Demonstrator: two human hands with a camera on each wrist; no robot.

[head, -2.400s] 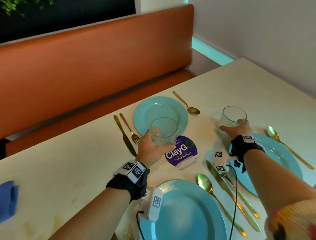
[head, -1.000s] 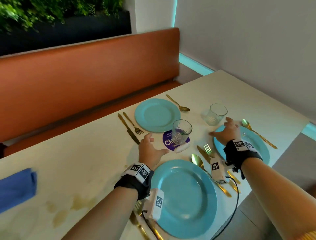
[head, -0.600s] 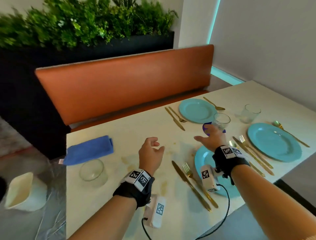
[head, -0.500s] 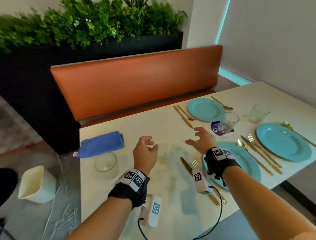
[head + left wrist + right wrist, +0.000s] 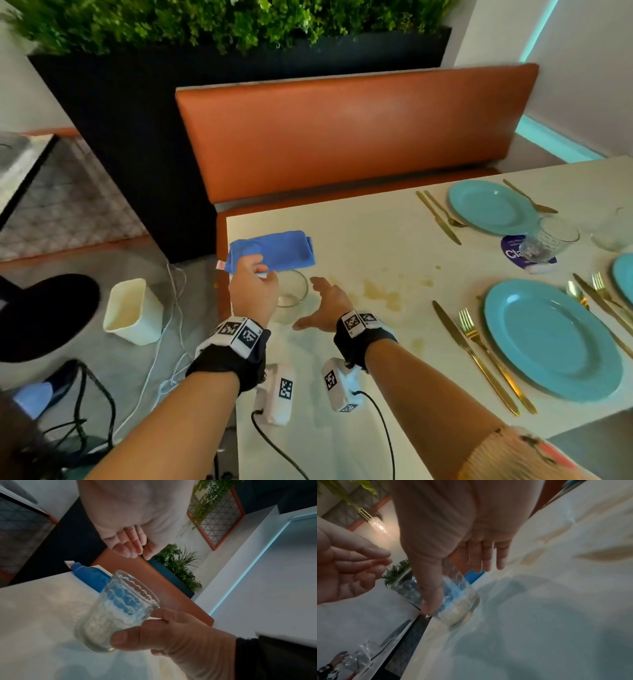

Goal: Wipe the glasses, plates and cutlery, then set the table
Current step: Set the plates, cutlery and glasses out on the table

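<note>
Head view is showing bright, even light, edges bowing. Wrist views are running dim and motion-blurred; a cyan wall strip (image 5: 247, 566) is glowing.

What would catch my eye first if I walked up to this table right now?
Probably the two hands closing in on one ribbed glass near the table's left edge: the right hand has its thumb and a finger at the glass's side, while the left hand hovers open above it. Just behind lies a folded blue cloth, and off to the right are turquoise plates flanked by gold cutlery.
</note>
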